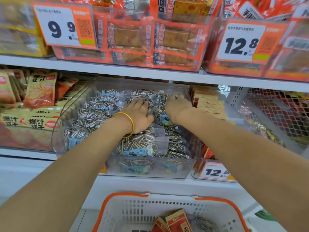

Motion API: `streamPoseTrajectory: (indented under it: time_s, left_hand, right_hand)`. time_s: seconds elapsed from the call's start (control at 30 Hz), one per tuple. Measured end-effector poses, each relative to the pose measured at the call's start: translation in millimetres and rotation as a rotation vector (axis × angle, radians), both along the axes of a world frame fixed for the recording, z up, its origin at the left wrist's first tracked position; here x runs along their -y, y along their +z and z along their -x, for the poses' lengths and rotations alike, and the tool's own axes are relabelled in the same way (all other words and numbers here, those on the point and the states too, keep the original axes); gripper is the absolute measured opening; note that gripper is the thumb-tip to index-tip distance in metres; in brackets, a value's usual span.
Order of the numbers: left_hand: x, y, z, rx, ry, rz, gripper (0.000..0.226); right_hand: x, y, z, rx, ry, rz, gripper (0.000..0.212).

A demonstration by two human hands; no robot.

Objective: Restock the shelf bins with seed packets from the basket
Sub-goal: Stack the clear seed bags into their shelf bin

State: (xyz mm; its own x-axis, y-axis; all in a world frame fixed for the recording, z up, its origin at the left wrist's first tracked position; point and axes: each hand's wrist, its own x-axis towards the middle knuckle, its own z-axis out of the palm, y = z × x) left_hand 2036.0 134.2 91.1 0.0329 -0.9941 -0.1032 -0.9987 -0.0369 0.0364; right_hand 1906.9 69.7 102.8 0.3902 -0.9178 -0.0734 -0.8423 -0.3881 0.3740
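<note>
A clear plastic bin (147,171) on the middle shelf holds several clear packets of striped sunflower seeds (138,146). Both my hands reach deep into it. My left hand (138,114), with a yellow bangle on the wrist, lies palm down on the packets with its fingers spread forward. My right hand (178,106) rests on packets near the bin's back right, fingers curled down over them; I cannot see whether it grips one. Below, a white basket with orange rim (117,213) holds red cartons (178,221) and one seed packet (203,223).
The shelf above carries clear bins of orange snack packs (150,39) with price cards 9.9 (61,29) and 12.8 (240,42). Yellow and orange packs (38,97) fill the bin to the left. Tan packets (209,102) and a white mesh divider (275,111) stand to the right.
</note>
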Motion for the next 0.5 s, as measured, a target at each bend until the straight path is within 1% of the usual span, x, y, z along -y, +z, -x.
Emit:
streamPoseTrajectory:
  time_s: [0.07, 0.2, 0.3, 0.37, 0.4, 0.47, 0.5]
  left_hand:
    - [2, 0, -1, -0.008, 0.002, 0.007, 0.062]
    - [4, 3, -2, -0.048, -0.018, 0.026, 0.060]
    - [-10, 17, -1, -0.140, -0.064, 0.123, 0.051]
    - [-35, 24, 0, -0.235, -0.125, 0.315, 0.041]
    - [-54, 25, 0, -0.274, -0.162, 0.459, 0.038]
    - [-107, 22, 2, -0.359, -0.244, 0.752, 0.036]
    - [-136, 15, 4, -0.409, -0.272, 0.810, 0.032]
  right_hand:
    - [0, 1, -1, 0.045, -0.023, -0.010, 0.067]
    - [-12, 21, 7, 0.105, 0.014, 0.014, 0.038]
    - [-33, 33, 16, 0.184, 0.061, 0.034, 0.034]
    - [-54, 38, 25, 0.268, 0.127, 0.074, 0.034]
    - [-68, 40, 33, 0.326, 0.171, 0.108, 0.035]
    - [-107, 37, 51, 0.490, 0.258, 0.169, 0.038]
    - [-131, 30, 59, 0.592, 0.305, 0.162, 0.038]
